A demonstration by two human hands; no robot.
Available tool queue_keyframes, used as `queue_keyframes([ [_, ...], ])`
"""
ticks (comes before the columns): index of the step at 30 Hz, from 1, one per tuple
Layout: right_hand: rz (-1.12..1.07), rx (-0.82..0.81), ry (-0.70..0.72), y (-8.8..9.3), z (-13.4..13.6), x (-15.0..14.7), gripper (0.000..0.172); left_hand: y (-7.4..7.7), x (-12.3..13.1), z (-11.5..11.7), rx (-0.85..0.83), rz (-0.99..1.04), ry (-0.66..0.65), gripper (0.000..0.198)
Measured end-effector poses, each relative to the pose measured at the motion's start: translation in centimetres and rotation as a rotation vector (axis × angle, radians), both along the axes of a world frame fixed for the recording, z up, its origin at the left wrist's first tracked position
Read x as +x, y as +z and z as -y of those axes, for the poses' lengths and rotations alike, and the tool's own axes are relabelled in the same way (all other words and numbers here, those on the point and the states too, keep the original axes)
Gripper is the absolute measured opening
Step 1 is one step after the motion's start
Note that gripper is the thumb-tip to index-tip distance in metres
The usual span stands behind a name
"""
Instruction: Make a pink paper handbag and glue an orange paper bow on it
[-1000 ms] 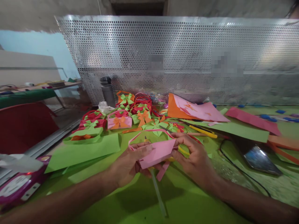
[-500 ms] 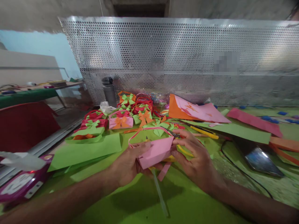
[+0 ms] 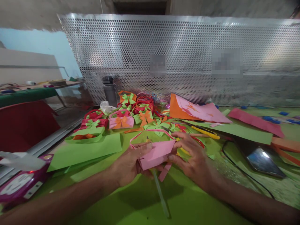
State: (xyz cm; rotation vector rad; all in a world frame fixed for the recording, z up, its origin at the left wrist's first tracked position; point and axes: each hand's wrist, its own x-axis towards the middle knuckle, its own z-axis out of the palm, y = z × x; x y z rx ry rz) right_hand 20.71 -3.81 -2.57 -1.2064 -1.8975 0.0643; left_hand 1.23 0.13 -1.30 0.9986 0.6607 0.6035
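A pink paper basket (image 3: 157, 153) with a thin arched handle sits between both hands, just above the green table cover (image 3: 140, 203). My left hand (image 3: 127, 164) is closed round its left side, thumb on top. At the basket's right corner, my right hand (image 3: 194, 159) pinches the paper with its fingertips. A loose pink strip (image 3: 164, 172) hangs below the basket. Under the hands lies a clear glue stick (image 3: 160, 193), pointing toward me.
Finished paper baskets (image 3: 120, 120) with bows stand in a cluster behind the hands. A green sheet (image 3: 86, 151) lies at left, pink and orange sheets (image 3: 199, 111) at right. A grey bottle (image 3: 109, 90), a yellow cutter (image 3: 205, 132), a black cable (image 3: 239, 170) and a perforated metal screen (image 3: 178, 56) are around.
My right hand's fingers have shifted slightly down along the basket's right corner. The basket and my left hand stay nearly in place.
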Motion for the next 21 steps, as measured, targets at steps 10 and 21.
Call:
queue_keyframes([
  [10, 0.003, 0.044, 0.028, -0.35, 0.01, 0.04, 0.017, -0.76, -0.03, -0.49, -0.051, 0.022, -0.002, 0.038],
  [21, -0.004, -0.002, 0.053, -0.37, 0.25, 0.11, 0.008, -0.83, -0.03, -0.69, 0.005, 0.036, 0.038, 0.033],
])
